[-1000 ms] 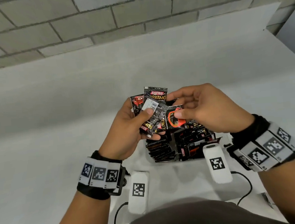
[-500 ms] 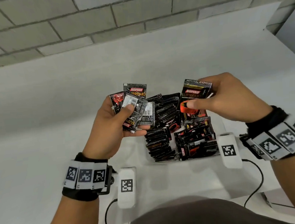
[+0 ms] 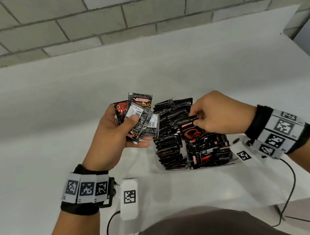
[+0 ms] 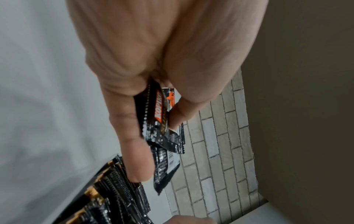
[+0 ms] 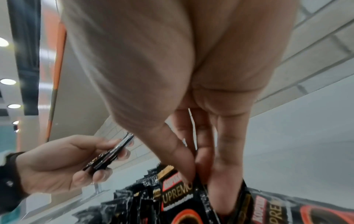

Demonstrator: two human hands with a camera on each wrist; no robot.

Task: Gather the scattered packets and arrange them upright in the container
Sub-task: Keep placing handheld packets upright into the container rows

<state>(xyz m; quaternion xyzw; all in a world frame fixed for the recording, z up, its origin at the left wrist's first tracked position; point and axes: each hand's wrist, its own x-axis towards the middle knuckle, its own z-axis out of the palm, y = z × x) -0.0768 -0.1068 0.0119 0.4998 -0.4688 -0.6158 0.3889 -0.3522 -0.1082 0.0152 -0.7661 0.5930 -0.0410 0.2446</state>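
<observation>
My left hand (image 3: pixel 125 127) holds a fan of several black coffee packets (image 3: pixel 141 116) above the white table, thumb pressed on top; the same packets (image 4: pixel 164 131) show pinched between its fingers in the left wrist view. My right hand (image 3: pixel 199 118) pinches one black and red packet (image 3: pixel 188 127) by its top edge and lowers it among the upright packets (image 3: pixel 172 134) in the container (image 3: pixel 198 167). In the right wrist view its fingertips (image 5: pixel 188 171) grip that packet (image 5: pixel 178 191) amid the rows. The container's walls are mostly hidden by packets.
The white table (image 3: pixel 56 107) runs to a grey block wall (image 3: pixel 104 18) behind. Two white tagged devices (image 3: pixel 129 198) (image 3: pixel 242 152) with black cables lie near the front edge, beside the container. A dark garment (image 3: pixel 207 227) fills the bottom.
My right hand took one packet from the left hand's stack, carried it right, then lowered it into the container. My left hand drifted left with the remaining packets.
</observation>
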